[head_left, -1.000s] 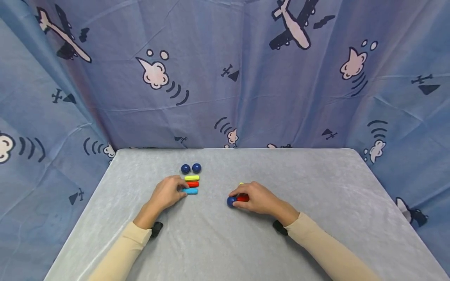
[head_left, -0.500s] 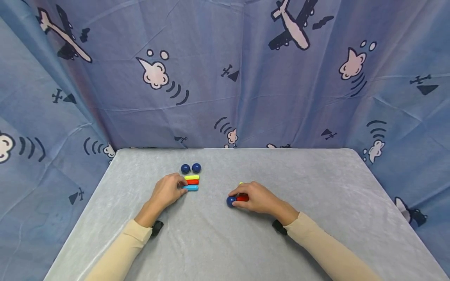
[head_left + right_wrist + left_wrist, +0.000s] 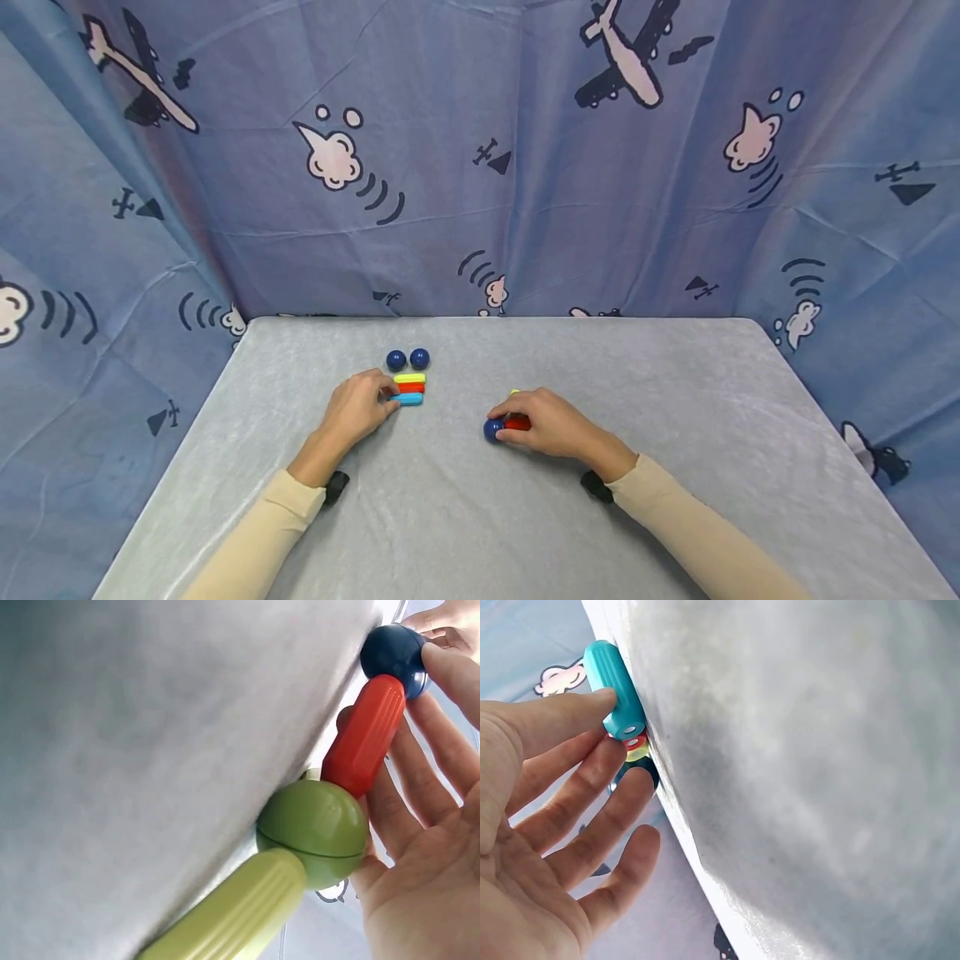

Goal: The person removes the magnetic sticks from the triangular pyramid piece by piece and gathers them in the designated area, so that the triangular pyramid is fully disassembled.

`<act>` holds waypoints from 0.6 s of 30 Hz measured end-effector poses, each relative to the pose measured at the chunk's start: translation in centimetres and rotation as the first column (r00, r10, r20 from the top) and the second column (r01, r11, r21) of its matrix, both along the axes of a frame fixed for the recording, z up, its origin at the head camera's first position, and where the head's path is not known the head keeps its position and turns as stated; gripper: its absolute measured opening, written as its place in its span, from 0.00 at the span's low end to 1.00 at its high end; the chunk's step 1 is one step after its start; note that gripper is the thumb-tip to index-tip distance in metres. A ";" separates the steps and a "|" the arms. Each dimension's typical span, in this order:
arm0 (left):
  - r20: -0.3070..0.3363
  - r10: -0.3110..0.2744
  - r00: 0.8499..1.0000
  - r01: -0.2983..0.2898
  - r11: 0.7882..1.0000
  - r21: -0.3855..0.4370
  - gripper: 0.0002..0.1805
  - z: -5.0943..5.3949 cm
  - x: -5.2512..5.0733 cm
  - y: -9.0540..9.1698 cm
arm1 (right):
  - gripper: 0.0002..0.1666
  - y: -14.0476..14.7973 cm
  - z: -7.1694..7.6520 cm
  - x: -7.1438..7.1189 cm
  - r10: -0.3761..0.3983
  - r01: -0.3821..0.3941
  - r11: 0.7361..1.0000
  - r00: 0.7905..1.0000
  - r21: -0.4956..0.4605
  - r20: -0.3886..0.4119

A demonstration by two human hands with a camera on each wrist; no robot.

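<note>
My left hand [image 3: 362, 406] pinches the left end of a light-blue ridged stick [image 3: 409, 399], thumb on its near side. Against that stick lie a red stick [image 3: 412, 387] and a yellow stick [image 3: 410, 378], side by side. In the left wrist view the light-blue stick [image 3: 615, 686] shows a small metal disc at its end. My right hand [image 3: 551, 423] holds a dark blue ball [image 3: 492, 430] between thumb and fingers. A red stick [image 3: 365, 735] touches that ball and leads to a green ball [image 3: 315, 829], with a yellow-green stick [image 3: 232, 915] beyond it.
Two dark blue balls [image 3: 396, 360] sit together behind the yellow stick on the left. A grey cloth covers the table [image 3: 450, 517]. Blue patterned curtains [image 3: 435, 208] hang along its back and sides.
My left hand has slid the light-blue stick slightly away from me, and the gaps between it, the red stick and the yellow stick have narrowed. The right hand has stayed in place.
</note>
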State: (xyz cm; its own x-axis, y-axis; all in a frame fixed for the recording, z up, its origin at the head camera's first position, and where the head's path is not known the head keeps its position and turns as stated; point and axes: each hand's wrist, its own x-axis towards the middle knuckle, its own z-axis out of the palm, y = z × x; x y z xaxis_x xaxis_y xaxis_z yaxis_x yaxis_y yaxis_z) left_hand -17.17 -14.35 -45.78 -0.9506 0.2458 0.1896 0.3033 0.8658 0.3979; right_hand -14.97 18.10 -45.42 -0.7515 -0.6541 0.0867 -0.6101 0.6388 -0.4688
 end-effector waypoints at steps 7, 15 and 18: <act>-0.058 -0.001 0.998 0.002 1.000 0.013 0.08 0.3 0.4 0.8 | 0.19 0.6 0.1 0.1 0.001 0.000 0.999 1.000 0.039 -0.027; -0.133 -0.126 0.983 0.129 0.991 0.017 0.10 1.2 2.3 4.5 | 0.19 2.8 1.1 0.2 -0.046 0.047 0.999 0.996 0.017 -0.074; -0.088 -0.220 0.972 0.224 0.973 0.050 0.09 1.3 2.8 6.3 | 0.17 3.7 1.1 0.2 -0.084 0.086 0.996 0.994 0.025 -0.073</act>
